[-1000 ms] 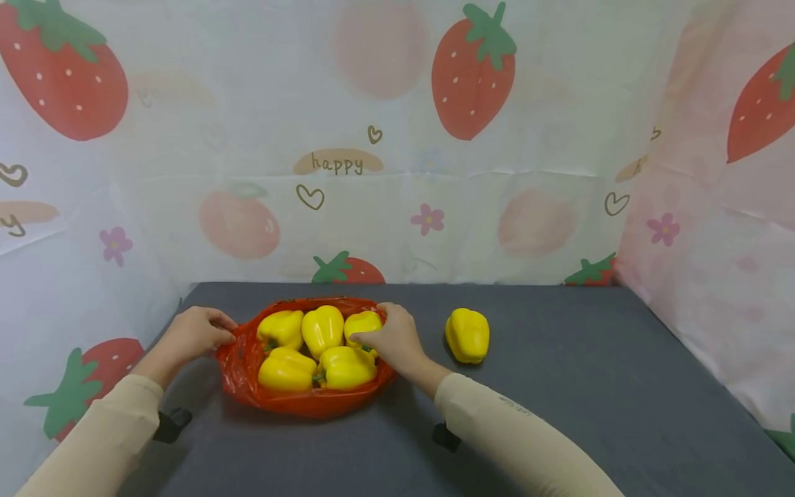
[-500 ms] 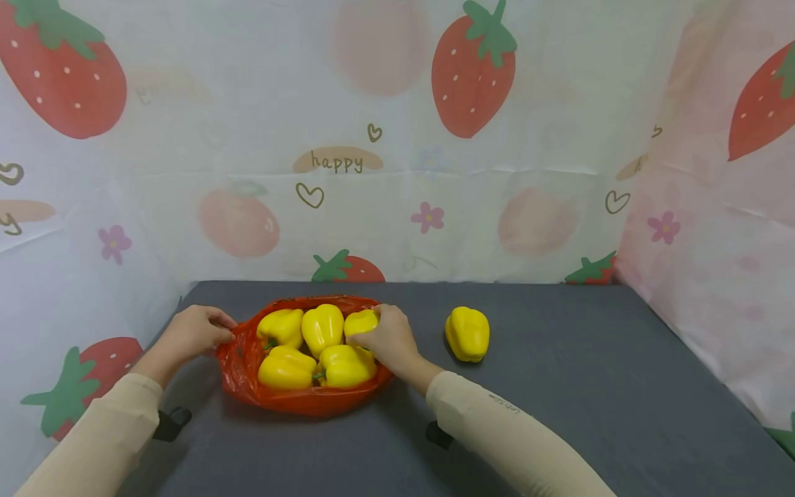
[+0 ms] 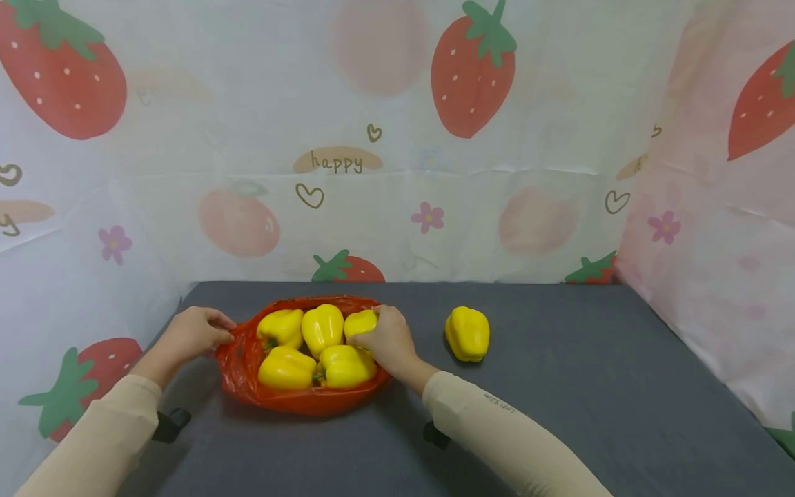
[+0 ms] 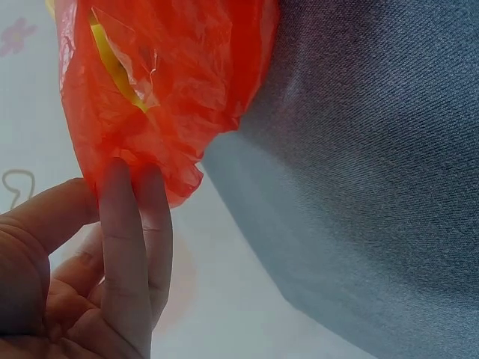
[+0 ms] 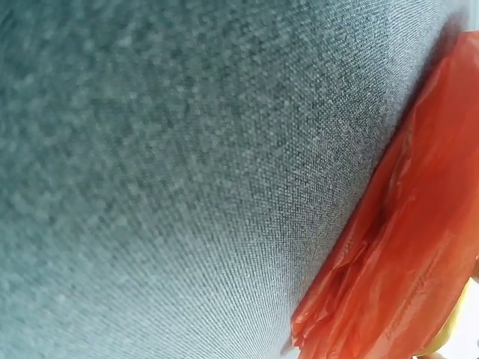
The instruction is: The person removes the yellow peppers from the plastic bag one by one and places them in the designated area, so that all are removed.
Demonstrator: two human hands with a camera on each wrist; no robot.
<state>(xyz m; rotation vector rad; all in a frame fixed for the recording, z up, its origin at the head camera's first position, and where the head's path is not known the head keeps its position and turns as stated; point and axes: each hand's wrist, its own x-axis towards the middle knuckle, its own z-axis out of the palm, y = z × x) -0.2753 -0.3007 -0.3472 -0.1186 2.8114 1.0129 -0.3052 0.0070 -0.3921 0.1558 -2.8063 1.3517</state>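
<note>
A red plastic bag [image 3: 310,403] lies open-mouthed on the left half of the table, with several yellow bell peppers [image 3: 322,330] inside. My left hand [image 3: 194,333] pinches its left edge; in the left wrist view, the fingertips [image 4: 117,183] press into the gathered red film. At the bag's right side, my right hand [image 3: 393,342] grips the back-right bell pepper [image 3: 360,322], thumb across its front and fingers behind it. The right wrist view shows mostly the bag's outer side [image 5: 419,232], with the hand nearly all out of frame.
Another yellow bell pepper [image 3: 467,335] sits on the dark grey table [image 3: 590,386], to the right of the bag. A pale curtain [image 3: 397,152] printed with strawberries stands behind the table and along both sides.
My right hand has shifted slightly left, farther over the back-right bell pepper, then nearly stopped. The left hand keeps its hold on the bag. The pepper outside the bag stays put.
</note>
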